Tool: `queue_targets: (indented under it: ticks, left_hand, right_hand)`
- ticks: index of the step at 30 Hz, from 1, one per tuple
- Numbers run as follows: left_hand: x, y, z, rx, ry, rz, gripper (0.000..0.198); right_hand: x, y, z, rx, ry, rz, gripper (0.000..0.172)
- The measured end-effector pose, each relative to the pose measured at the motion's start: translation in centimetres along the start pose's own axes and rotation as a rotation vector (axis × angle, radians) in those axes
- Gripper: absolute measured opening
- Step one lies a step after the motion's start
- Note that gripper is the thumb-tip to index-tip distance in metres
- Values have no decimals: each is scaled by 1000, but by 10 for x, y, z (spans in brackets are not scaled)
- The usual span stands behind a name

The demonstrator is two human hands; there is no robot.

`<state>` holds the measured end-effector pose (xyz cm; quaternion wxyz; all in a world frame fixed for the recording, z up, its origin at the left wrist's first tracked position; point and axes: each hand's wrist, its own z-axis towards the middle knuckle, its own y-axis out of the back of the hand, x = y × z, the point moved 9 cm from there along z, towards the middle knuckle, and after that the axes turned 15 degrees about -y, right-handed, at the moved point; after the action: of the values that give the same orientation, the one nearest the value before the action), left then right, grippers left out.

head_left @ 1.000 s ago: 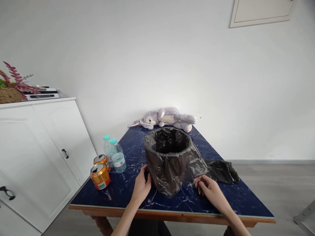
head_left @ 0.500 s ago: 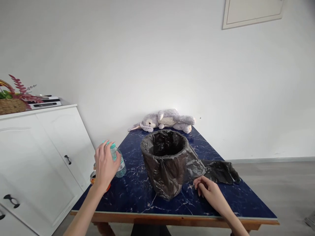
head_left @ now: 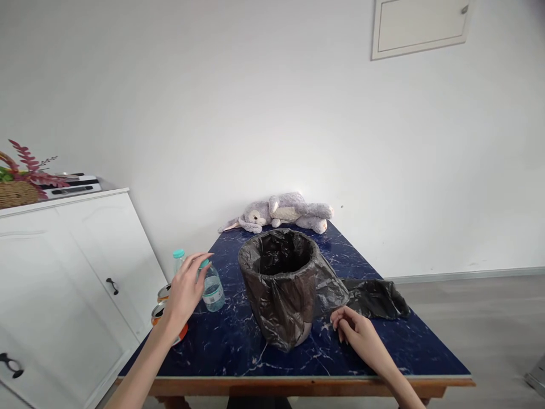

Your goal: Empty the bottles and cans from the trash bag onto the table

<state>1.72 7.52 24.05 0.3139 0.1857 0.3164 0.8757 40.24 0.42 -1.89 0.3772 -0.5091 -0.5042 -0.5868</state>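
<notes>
- Head view: left hand (head_left: 185,292), fingers (head_left: 198,263) spread loose at water bottle (head_left: 213,289) cap.
- Right hand (head_left: 355,330) curled on bench (head_left: 238,341) beside lined bin (head_left: 281,295); grip unclear.

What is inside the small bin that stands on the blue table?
A black plastic bag lines the bin and folds over its rim. The inside looks dark, and no object shows there; the bottom is hidden behind the near wall.
</notes>
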Motion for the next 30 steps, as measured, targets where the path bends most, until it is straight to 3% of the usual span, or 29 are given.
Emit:
queue_targets:
  ticks: [2, 4, 7, 9, 10, 12, 15, 20, 24, 27, 30]
  left_hand:
    - [-22, 29, 16, -137, -72, 22, 35]
    - [-52, 70, 32, -339, -161, 77, 25]
    - [-102, 130, 51, -637, -282, 104, 32]
    - [-125, 156, 62, -749, -319, -8, 38]
    - [-133, 161, 69, -746, -315, -79, 38]
    - [-145, 155, 85, -645, -321, -221, 35]
    - [-155, 118, 101, -348, -340, -366, 26]
    - [-135, 49, 102, 40, -223, -486, 23]
    - [-127, 19, 92, 305, -162, -496, 27]
    - [-122, 22, 88, 313, -130, -457, 29]
    - [-98, 36, 90, 139, -69, -361, 34]
  right_hand:
    - [3, 0, -1, -1, 4, -4, 22]
    - [5, -1, -2, 0, 7, -10, 21]
    - [8, -2, -3, 7, 13, -20, 20]
    - [8, -2, -3, 11, 15, -23, 20]
    - [8, -3, -3, 13, 16, -25, 20]
    - [8, -3, -3, 13, 17, -25, 21]
    - [9, -3, -3, 9, 22, -21, 20]
    - [11, -3, -3, 10, 31, -20, 20]
    - [10, -3, -3, 10, 34, -19, 19]
    - [9, -3, -2, 10, 34, -16, 18]
    - [9, -2, -3, 11, 32, -15, 18]
